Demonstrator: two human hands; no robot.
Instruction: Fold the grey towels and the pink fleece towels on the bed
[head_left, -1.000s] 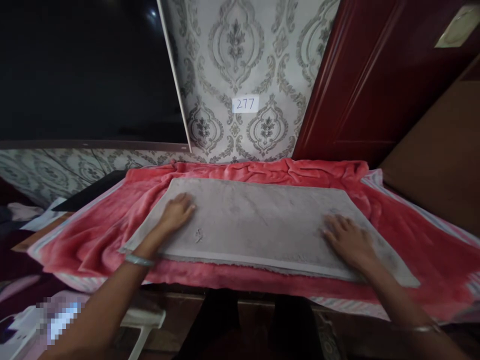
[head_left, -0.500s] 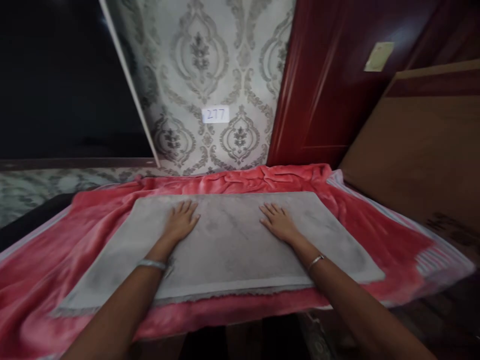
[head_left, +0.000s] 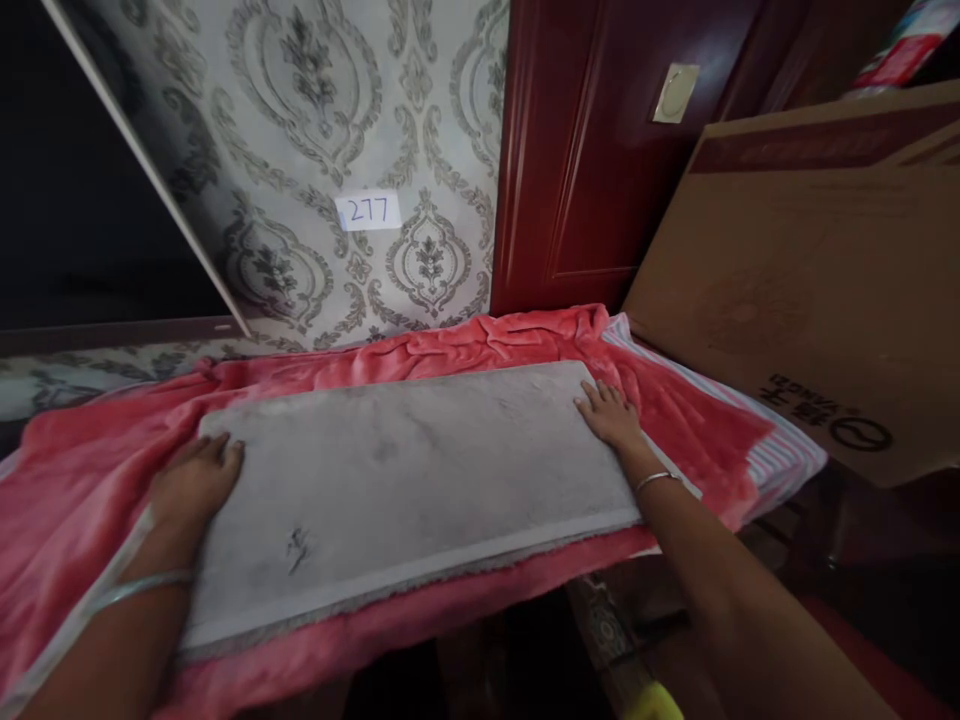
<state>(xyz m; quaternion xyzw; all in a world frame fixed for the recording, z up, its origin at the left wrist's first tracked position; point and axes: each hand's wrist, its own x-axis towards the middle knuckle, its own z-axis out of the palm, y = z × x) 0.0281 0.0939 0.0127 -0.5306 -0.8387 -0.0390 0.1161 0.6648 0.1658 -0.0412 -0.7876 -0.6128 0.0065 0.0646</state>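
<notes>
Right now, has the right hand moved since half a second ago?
Yes: the right hand has moved rightward, judged against the white 277 label.

2 bare arms (head_left: 739,610), both outstretched, set well apart. Left forearm (head_left: 124,645) slants in from lower left; left hand (head_left: 193,485) palm down, fingers (head_left: 214,447) close together, pointing ahead, thumb (head_left: 234,462) on the inner side. Right forearm (head_left: 709,560) slants in from lower right; right hand (head_left: 613,418) also palm down (both palms hidden), fingers slightly spread, angled inward.
</notes>
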